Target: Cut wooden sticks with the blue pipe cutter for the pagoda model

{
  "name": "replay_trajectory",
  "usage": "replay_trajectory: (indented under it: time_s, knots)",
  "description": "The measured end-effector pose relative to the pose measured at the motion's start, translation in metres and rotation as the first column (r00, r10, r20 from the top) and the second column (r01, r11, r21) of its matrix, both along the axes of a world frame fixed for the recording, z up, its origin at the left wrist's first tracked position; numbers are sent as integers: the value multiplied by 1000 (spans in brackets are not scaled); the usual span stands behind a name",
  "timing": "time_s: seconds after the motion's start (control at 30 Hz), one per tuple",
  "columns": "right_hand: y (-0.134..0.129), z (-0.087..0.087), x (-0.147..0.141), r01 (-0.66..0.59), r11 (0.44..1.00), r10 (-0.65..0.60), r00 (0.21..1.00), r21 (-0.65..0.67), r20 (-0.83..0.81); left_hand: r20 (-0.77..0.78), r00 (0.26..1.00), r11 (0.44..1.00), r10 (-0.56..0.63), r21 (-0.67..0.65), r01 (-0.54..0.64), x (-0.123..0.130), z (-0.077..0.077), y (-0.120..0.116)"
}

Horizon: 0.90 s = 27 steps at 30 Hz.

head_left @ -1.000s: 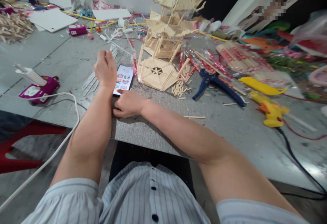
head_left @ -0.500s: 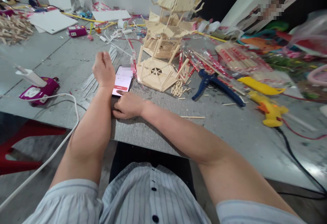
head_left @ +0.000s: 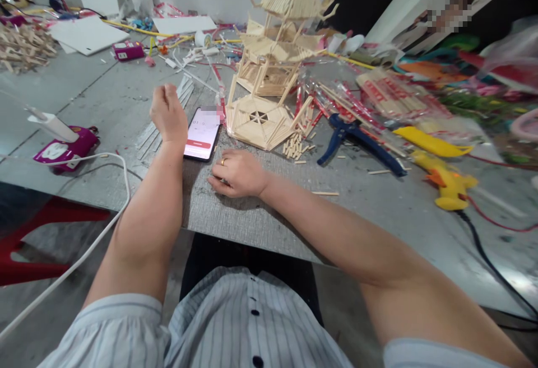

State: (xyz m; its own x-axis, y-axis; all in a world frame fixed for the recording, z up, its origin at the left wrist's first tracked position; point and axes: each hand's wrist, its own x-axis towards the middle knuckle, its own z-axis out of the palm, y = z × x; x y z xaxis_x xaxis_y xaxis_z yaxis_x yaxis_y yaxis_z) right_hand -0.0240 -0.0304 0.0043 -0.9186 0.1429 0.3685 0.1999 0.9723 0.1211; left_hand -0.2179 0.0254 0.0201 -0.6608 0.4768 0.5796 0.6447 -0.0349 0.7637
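A phone [head_left: 202, 135] with a lit screen and a red button lies on the grey table. My left hand [head_left: 168, 113] is raised beside the phone's left edge, fingers bent together; whether it holds anything is hidden. To the phone's right rests my right hand [head_left: 236, 173], a ring on one finger, its fingers loosely curled and apart on the tabletop with nothing in them. Behind it stands a tiered pagoda model [head_left: 269, 49] of wooden sticks, with a hexagonal stick base [head_left: 258, 127] in front. Short cut sticks [head_left: 294, 145] are heaped by the base.
Blue cutters [head_left: 357, 141] and a yellow glue gun [head_left: 448, 180] lie on the right. Packaged sticks [head_left: 390, 93] are behind them. A purple power socket [head_left: 67, 149] with a white plug sits on the left, its white cable [head_left: 107, 228] running past my left arm.
My right hand has moved off the phone to the right, uncovering the lower screen. My left hand has barely moved.
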Motion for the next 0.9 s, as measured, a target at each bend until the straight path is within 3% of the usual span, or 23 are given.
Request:
replay_trajectory:
  time_s: [0.17,0.27,0.33,0.4,0.5,0.57,0.63,0.73,0.87,0.9]
  knots:
    - [3,9,15,36,999,-36,999,-21,15,-83,997,999,13,43,-9,-5,-4,1]
    - [3,14,35,83,996,-83,996,-34,-11,-216,976,999,-29,6,31,16,6,-17]
    - [3,16,54,162,985,-163,987,-57,-13,-401,902,984,-160,3,176,41,15,-38]
    - [4,15,76,283,953,-288,957,-110,-29,-590,749,937,-301,-38,347,71,22,-59]
    - [12,10,114,510,835,-540,832,-206,-128,-702,436,802,-563,-336,494,110,22,-82]
    - [22,5,140,695,670,-742,632,-261,-225,-691,275,705,-669,-472,530,126,16,-87]
    - [36,-2,166,779,522,-851,448,-349,-274,-686,167,643,-708,-529,554,136,8,-87]
    - [57,-12,195,847,348,-927,248,-402,-282,-687,97,620,-720,-574,535,142,-4,-85]
    - [74,-22,211,896,283,-954,226,-342,-198,-639,101,600,-762,-639,482,144,-9,-85]
    - [75,-24,211,896,289,-954,241,-337,-176,-622,119,595,-774,-651,471,144,-9,-84]
